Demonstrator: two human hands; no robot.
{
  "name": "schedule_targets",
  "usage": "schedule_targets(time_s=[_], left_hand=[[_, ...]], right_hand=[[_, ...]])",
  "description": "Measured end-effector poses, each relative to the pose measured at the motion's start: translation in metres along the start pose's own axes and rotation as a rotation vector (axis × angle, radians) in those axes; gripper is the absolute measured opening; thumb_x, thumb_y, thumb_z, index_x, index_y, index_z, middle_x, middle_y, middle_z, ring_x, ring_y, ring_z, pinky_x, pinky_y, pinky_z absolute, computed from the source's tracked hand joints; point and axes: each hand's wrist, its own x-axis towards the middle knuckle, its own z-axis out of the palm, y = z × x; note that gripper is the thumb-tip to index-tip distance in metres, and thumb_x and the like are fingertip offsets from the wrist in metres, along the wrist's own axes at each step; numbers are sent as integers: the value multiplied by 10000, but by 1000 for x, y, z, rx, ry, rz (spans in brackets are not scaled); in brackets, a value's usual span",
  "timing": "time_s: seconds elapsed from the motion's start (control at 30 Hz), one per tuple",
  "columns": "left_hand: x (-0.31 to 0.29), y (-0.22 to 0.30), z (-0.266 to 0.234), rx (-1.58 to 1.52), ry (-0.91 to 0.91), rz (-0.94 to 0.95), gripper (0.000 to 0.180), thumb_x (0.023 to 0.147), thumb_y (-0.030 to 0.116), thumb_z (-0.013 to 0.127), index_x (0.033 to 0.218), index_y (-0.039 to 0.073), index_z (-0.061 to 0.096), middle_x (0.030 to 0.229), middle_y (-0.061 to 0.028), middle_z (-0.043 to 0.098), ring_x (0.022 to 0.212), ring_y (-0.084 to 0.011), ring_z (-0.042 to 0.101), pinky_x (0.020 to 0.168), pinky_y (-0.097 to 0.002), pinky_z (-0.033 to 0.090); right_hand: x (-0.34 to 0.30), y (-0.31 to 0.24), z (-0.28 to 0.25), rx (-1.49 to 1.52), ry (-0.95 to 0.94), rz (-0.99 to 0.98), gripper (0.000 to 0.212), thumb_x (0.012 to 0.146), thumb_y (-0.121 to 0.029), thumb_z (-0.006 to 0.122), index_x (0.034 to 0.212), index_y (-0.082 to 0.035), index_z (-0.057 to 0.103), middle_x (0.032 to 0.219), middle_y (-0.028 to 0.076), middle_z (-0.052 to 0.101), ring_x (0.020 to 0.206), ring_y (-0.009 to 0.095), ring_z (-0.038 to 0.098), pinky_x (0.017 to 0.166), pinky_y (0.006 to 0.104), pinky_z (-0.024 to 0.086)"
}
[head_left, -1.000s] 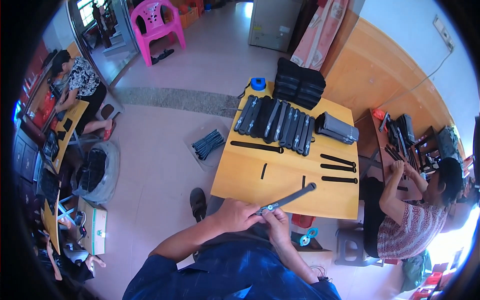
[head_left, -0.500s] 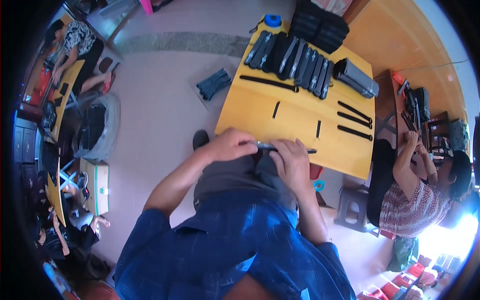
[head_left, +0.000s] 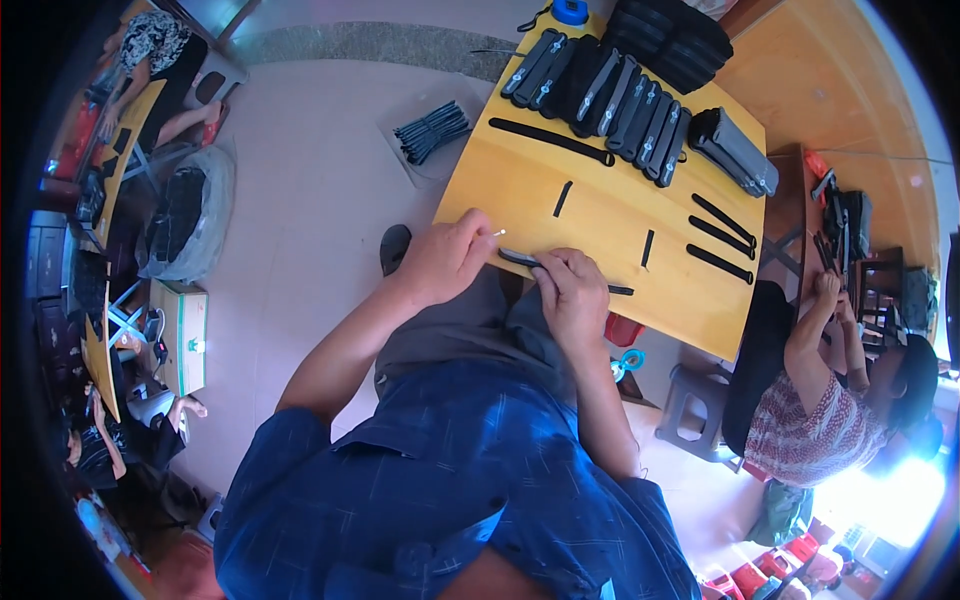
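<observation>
My left hand [head_left: 447,262] is closed in a pinch at the near edge of the yellow table [head_left: 480,205]. A tiny white-tipped piece [head_left: 500,233] sticks out from its fingertips; its kind is too small to tell. My right hand [head_left: 575,295] grips a black strap [head_left: 518,257] with a greyish face, held flat along the table edge. One end points toward my left hand, apart from its fingers. A dark end [head_left: 620,290] shows on the other side of my right hand. Two short black strips [head_left: 563,198] lie on the table beyond my hands.
Bundled dark straps [head_left: 610,95] line the far side, a long black strap [head_left: 550,140] before them. Three black straps [head_left: 720,262] lie at right, near a wrapped dark bundle [head_left: 735,152]. A co-worker [head_left: 830,410] sits at right. More dark strips [head_left: 432,132] lie on the floor.
My left hand has let go of the strap's end and moved up and left, now pinching the small white-tipped piece. My right hand still holds the strap. The view has shifted slightly.
</observation>
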Motion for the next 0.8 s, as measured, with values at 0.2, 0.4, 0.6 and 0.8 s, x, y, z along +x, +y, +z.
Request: schedule_targets(time_s=[0.2,0.4,0.6,0.8], left_hand=[[-10,15,9,140,42,-15,133,1016,199,570,1001,68,557,787,-162,700,746,-415,694,651,-531,522],[-13,14,33,67,62,-7,94,1000,161,581,1033,75,562,797,-161,699,759,-409,696,655,-520,530],[-11,21,36,-15,18,-98,185,1000,117,577,1175,55,578,991,-178,724,901,-410,710,761,-477,551],[-11,20,43,-42,-24,-109,241,1006,109,557,1240,51,579,1075,-192,721,973,-418,700,815,-487,552]], right_hand=[[10,2,1,-17,-54,34,160,856,-101,779,1011,-64,788,926,101,712,884,310,681,767,411,551],[11,2,4,25,-40,58,137,845,-97,789,977,-61,788,904,98,713,871,305,683,761,406,550],[9,0,5,19,-33,67,149,828,-80,794,976,-63,787,902,99,712,869,306,683,756,407,548],[7,-1,7,15,-18,60,161,823,-70,793,983,-62,789,910,98,715,862,309,683,760,401,550]])
